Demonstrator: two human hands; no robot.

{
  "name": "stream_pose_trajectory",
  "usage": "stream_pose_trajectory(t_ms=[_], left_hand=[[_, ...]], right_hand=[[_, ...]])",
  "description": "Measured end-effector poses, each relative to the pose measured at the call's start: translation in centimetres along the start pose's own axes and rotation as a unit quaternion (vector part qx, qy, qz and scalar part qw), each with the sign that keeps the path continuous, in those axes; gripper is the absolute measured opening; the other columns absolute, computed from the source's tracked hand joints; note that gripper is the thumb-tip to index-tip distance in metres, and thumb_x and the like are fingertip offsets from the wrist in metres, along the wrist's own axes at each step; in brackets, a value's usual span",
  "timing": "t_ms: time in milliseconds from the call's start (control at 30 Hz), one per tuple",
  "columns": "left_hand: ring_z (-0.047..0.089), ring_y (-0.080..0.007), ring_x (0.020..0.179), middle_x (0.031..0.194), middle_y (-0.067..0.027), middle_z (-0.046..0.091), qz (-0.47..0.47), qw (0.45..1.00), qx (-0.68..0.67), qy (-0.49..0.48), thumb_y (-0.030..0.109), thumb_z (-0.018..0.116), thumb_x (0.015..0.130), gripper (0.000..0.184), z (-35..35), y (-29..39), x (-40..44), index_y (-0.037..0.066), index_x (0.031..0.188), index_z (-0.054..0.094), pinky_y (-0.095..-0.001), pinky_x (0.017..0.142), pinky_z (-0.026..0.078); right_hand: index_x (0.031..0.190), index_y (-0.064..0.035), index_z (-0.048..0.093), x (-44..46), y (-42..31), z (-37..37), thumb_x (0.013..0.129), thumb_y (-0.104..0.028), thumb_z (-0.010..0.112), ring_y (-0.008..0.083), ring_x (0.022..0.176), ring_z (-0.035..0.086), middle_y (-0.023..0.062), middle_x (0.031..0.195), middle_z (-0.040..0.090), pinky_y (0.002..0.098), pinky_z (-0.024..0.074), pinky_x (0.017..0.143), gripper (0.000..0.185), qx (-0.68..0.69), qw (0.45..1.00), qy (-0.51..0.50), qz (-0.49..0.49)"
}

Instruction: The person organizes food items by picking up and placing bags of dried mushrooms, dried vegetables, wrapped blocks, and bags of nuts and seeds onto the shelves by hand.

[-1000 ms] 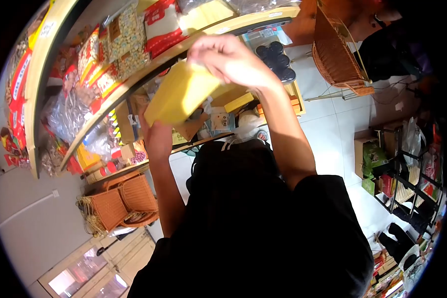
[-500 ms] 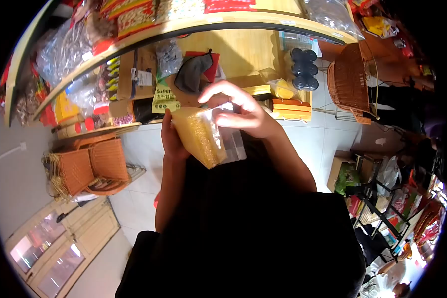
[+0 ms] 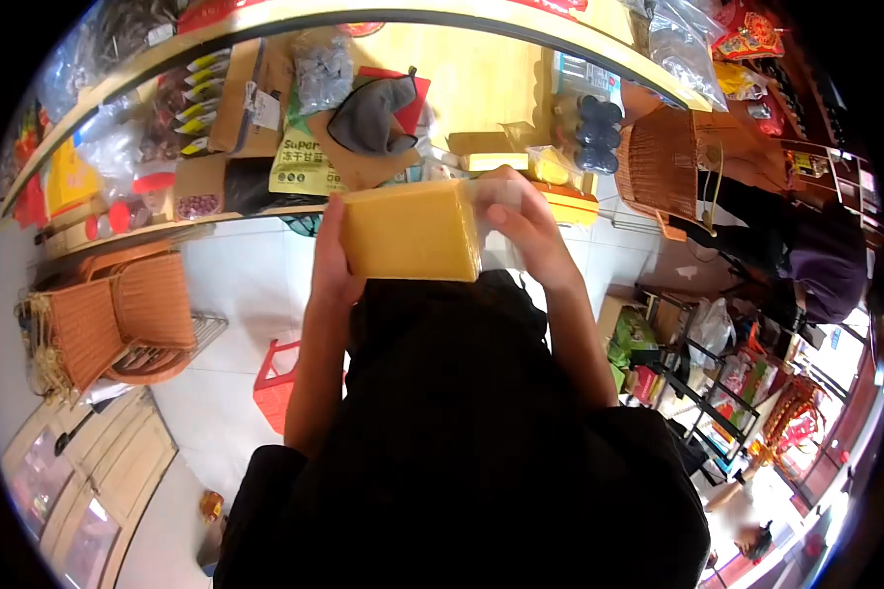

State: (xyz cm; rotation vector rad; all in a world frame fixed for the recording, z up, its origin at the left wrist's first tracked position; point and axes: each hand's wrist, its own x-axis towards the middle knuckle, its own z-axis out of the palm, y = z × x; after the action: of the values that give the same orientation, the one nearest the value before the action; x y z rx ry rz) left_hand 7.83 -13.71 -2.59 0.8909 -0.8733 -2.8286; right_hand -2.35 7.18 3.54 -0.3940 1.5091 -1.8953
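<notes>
A yellow block-shaped pack (image 3: 411, 232) in clear wrapping is held level in front of my chest. My left hand (image 3: 336, 257) grips its left end, thumb along the edge. At the other end my right hand (image 3: 528, 228) has its fingers closed on the loose clear wrapping (image 3: 499, 236). Beyond the pack, on the wooden counter (image 3: 471, 83), are a green-yellow snack bag (image 3: 306, 162), a grey cloth mask (image 3: 375, 116) and a smaller yellow block (image 3: 494, 162).
Dark-lidded containers (image 3: 597, 134) stand at the counter's right. Wicker baskets (image 3: 658, 157) (image 3: 152, 314) are on both sides, and a red plastic basket (image 3: 277, 388) is on the floor at left. A person in dark clothes (image 3: 825, 260) is at right, another person (image 3: 742, 520) at lower right.
The yellow pack has turned from a tilted position to a level one, its broad face showing. My right hand has moved to the right with the wrapping. The view has shifted, bringing the red basket into sight.
</notes>
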Motion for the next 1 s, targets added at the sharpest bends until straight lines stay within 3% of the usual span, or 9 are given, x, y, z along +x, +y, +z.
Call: stream_pose_trajectory(t_ms=[67,100,167,300,433,533,600,767,1000], left_hand=[[0.057,-0.0174,0.105,0.113,-0.0091,0.059,0.086,0.983,0.148,-0.067,0.034,0.040,0.100,0.039,-2.0,1.1,-0.5,0.002,0.119,0.051,-0.0308,0.090,0.045],[0.057,-0.0161,0.103,0.109,-0.0080,0.058,0.027,0.998,0.050,-0.013,0.031,0.040,0.100,0.033,-2.2,1.7,-0.3,0.004,0.113,0.051,-0.0294,0.088,0.045],[0.055,-0.0168,0.104,0.110,-0.0079,0.055,0.072,0.991,0.109,-0.024,0.026,0.044,0.098,0.028,-2.1,3.1,-1.1,0.003,0.114,0.047,-0.0289,0.091,0.043],[0.048,-0.0198,0.115,0.122,-0.0135,0.047,0.070,0.962,0.255,-0.060,0.013,0.054,0.090,0.048,-2.6,3.6,-2.0,0.002,0.132,0.033,-0.0303,0.097,0.039],[0.044,-0.0241,0.122,0.131,-0.0158,0.040,0.046,0.947,0.296,-0.116,0.003,0.054,0.083,0.081,-2.3,3.2,-2.4,0.010,0.148,0.006,-0.0349,0.104,0.034],[0.040,-0.0242,0.125,0.137,-0.0213,0.033,0.080,0.940,0.313,-0.110,0.003,0.056,0.083,0.083,-3.6,1.6,-1.1,0.004,0.147,0.003,-0.0329,0.102,0.036],[0.038,-0.0282,0.129,0.141,-0.0233,0.031,0.078,0.949,0.285,-0.110,0.006,0.055,0.084,0.080,-4.3,0.5,0.2,0.001,0.147,0.007,-0.0355,0.105,0.033],[0.034,-0.0367,0.132,0.141,-0.0272,0.033,0.180,0.831,0.526,-0.008,0.014,0.053,0.088,0.062,-7.9,-5.4,5.8,-0.008,0.140,0.027,-0.0392,0.110,0.027],[0.038,-0.0328,0.129,0.137,-0.0250,0.039,0.122,0.899,0.419,-0.045,0.018,0.061,0.085,0.065,-5.7,-8.0,9.2,-0.008,0.137,0.033,-0.0375,0.107,0.029]], right_hand=[[0.120,-0.0044,0.047,-0.1,0.5,1.9,0.090,-0.019,0.062,0.0123,0.098,0.049,0.0032,0.106,0.051,0.0278,0.0415,0.085,0.036,-0.046,0.998,0.027,0.015],[0.123,-0.0037,0.044,0.1,1.2,2.5,0.090,-0.020,0.062,0.0145,0.102,0.048,0.0057,0.110,0.050,0.0292,0.0406,0.088,0.041,-0.126,0.991,0.037,-0.003],[0.133,0.0018,0.035,0.4,2.8,3.9,0.090,-0.025,0.061,0.0239,0.117,0.044,0.0162,0.125,0.043,0.0346,0.0364,0.099,0.056,-0.233,0.971,0.053,-0.005],[0.140,0.0093,0.018,1.3,6.5,5.6,0.091,-0.029,0.060,0.0341,0.130,0.037,0.0276,0.137,0.036,0.0389,0.0315,0.106,0.075,-0.353,0.933,0.074,0.011],[0.141,0.0088,0.017,1.0,8.4,5.1,0.091,-0.028,0.059,0.0356,0.124,0.045,0.0272,0.130,0.044,0.0381,0.0354,0.103,0.075,-0.337,0.936,0.087,0.054],[0.139,0.0040,0.025,0.6,8.6,5.3,0.091,-0.021,0.060,0.0293,0.119,0.049,0.0229,0.128,0.049,0.0356,0.0388,0.100,0.064,-0.292,0.939,0.125,0.129],[0.139,-0.0011,0.029,0.5,9.0,4.8,0.089,-0.017,0.060,0.0310,0.113,0.054,0.0236,0.123,0.053,0.0363,0.0422,0.095,0.062,-0.288,0.935,0.123,0.167],[0.136,-0.0044,0.037,0.5,11.8,2.0,0.088,-0.021,0.061,0.0315,0.105,0.059,0.0241,0.117,0.058,0.0361,0.0449,0.092,0.056,-0.373,0.901,0.135,0.175],[0.133,-0.0032,0.043,0.1,12.8,-2.5,0.085,-0.026,0.063,0.0293,0.103,0.060,0.0220,0.114,0.060,0.0352,0.0461,0.090,0.057,-0.371,0.894,0.168,0.185]])
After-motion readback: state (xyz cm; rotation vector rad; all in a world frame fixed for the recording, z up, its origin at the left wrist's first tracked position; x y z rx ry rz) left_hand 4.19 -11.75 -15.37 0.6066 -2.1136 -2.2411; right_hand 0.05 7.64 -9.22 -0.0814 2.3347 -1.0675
